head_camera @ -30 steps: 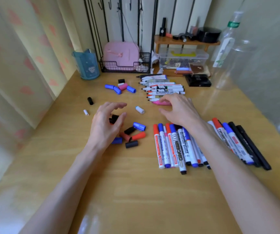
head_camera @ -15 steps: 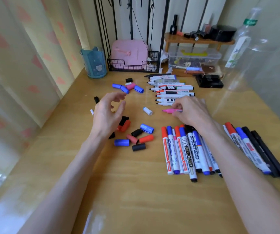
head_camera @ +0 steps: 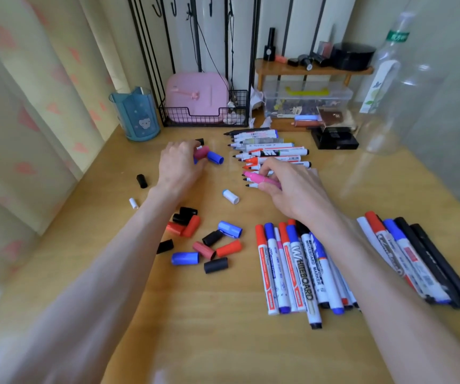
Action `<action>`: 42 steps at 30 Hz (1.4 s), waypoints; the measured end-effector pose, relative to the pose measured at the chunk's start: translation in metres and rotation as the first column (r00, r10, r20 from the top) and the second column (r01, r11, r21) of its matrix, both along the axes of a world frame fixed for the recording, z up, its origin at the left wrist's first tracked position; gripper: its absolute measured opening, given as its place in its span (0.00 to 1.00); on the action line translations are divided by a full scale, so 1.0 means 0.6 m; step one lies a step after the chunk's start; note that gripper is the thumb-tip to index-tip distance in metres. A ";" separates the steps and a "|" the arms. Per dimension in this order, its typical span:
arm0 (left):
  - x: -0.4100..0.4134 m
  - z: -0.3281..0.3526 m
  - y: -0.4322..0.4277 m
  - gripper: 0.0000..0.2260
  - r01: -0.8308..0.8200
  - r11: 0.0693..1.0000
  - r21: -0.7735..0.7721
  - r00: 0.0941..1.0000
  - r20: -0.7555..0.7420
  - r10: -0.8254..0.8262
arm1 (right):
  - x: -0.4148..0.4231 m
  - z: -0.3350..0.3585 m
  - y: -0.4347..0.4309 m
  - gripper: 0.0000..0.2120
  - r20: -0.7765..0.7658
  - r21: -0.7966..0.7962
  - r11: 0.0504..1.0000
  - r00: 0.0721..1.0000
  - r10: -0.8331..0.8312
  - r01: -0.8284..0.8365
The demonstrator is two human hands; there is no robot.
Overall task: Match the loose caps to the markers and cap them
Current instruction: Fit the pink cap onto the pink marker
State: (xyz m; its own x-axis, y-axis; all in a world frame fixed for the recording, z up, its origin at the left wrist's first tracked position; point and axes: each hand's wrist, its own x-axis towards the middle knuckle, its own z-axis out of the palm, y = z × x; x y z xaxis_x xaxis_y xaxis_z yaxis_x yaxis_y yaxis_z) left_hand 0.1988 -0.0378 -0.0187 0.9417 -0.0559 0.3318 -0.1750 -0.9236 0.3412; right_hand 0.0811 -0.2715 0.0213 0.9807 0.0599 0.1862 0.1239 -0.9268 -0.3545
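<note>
Right hand (head_camera: 292, 189) pinches the pink marker (head_camera: 259, 178), its length running left to right with the bare tip aimed left. Farther left, the left hand (head_camera: 180, 169) curls round the pink cap (head_camera: 201, 153). Cap and tip are near each other, not touching.

Loose caps (head_camera: 185, 258) left of capped markers (head_camera: 303, 273); uncapped markers (head_camera: 273, 147) behind; cup (head_camera: 137, 115) back left; bottle (head_camera: 384, 87) back right.
</note>
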 end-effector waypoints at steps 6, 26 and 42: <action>0.023 -0.005 0.001 0.14 -0.001 0.992 0.124 1.000 0.007 0.000 | -0.006 -0.002 -0.007 0.08 -0.022 0.017 1.000 1.000 -0.012 0.012; -0.180 0.008 0.033 0.16 0.391 0.890 -0.233 0.919 0.045 -0.392 | -0.112 0.004 -0.016 0.09 0.195 0.100 0.992 0.979 0.054 -0.075; -0.351 0.038 -0.001 0.18 0.347 0.615 -0.708 0.857 -0.026 -0.514 | -0.190 -0.023 -0.013 0.09 0.427 -0.040 0.986 0.890 0.162 -0.160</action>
